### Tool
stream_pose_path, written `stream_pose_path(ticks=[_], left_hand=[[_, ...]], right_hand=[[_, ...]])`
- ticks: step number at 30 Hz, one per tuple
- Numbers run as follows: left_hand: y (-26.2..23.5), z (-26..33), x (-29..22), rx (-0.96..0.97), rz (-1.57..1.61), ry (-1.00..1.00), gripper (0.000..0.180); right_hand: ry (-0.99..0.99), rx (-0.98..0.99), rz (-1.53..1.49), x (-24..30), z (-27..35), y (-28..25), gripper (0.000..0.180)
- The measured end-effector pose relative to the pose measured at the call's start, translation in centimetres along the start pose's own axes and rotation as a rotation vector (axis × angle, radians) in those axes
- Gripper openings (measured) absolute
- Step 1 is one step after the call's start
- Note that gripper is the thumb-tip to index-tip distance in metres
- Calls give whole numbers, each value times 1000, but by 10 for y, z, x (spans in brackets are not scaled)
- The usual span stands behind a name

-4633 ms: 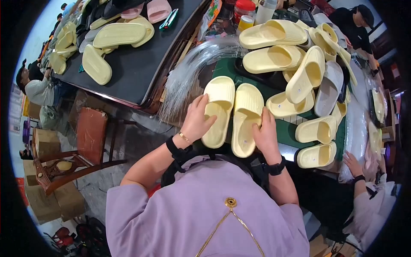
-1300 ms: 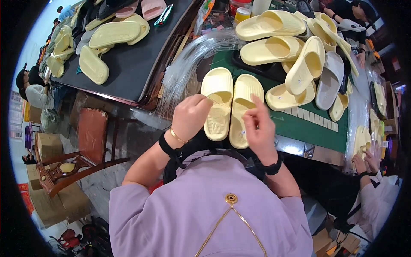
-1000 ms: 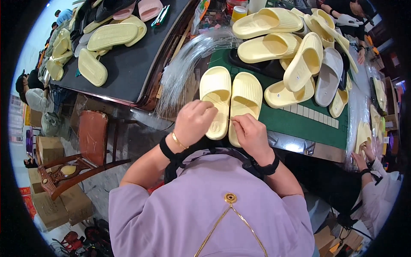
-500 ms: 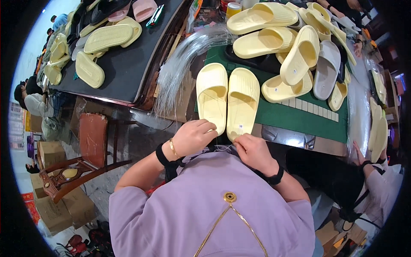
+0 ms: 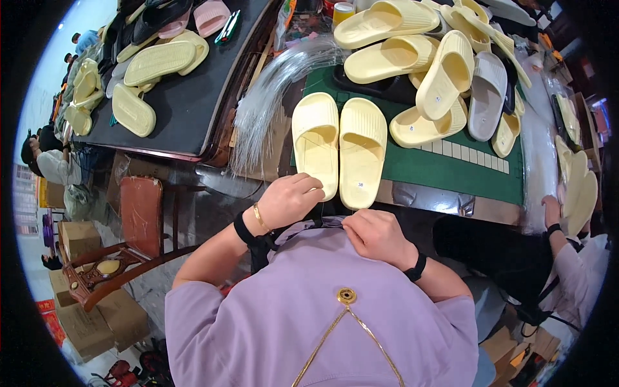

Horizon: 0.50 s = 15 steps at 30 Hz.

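Observation:
Two pale yellow slide slippers lie side by side before me, heels toward me: the left slipper [image 5: 315,145] and the right slipper [image 5: 362,149], which has a small white sticker at its heel. A fine clear thread [image 5: 312,137] runs across the left slipper's footbed toward my left hand. My left hand [image 5: 291,201] is closed, its fingertips pinched at that slipper's heel edge, apparently on the thread. Just below the right slipper's heel, my right hand [image 5: 380,235] is closed, fingers curled close to my shirt. What it pinches is hidden.
A bundle of clear plastic threads [image 5: 258,106] lies left of the slippers. Beyond them, yellow and grey slides [image 5: 488,95] pile up on a green mat [image 5: 451,174]. A dark table [image 5: 187,116] with more slides and a brown chair [image 5: 141,216] stand left. Another person's hand [image 5: 552,213] is at right.
My right hand has moved slightly down and away from the right slipper's heel, and the thread seen near its fingertips no longer shows clearly. My left hand stays at the left heel.

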<state>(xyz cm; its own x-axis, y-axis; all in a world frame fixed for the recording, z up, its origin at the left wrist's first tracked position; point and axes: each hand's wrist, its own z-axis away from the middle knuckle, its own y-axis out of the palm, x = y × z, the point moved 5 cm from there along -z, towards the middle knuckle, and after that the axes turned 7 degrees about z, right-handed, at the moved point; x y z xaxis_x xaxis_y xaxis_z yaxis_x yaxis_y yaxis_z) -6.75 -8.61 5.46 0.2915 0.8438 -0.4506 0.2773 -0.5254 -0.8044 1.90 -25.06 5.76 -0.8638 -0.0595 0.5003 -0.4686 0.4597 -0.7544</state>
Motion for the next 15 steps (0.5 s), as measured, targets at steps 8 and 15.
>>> stream_pose_path(ticks=[8,15], left_hand=[[-8,-2,15,-75,-25,-13,11],[3,-10,41,-49,-42,-51,10]], right_hand=[[19,-9,41,2,-9,-2,8],[68,-102,149,-22,-14,13,10]])
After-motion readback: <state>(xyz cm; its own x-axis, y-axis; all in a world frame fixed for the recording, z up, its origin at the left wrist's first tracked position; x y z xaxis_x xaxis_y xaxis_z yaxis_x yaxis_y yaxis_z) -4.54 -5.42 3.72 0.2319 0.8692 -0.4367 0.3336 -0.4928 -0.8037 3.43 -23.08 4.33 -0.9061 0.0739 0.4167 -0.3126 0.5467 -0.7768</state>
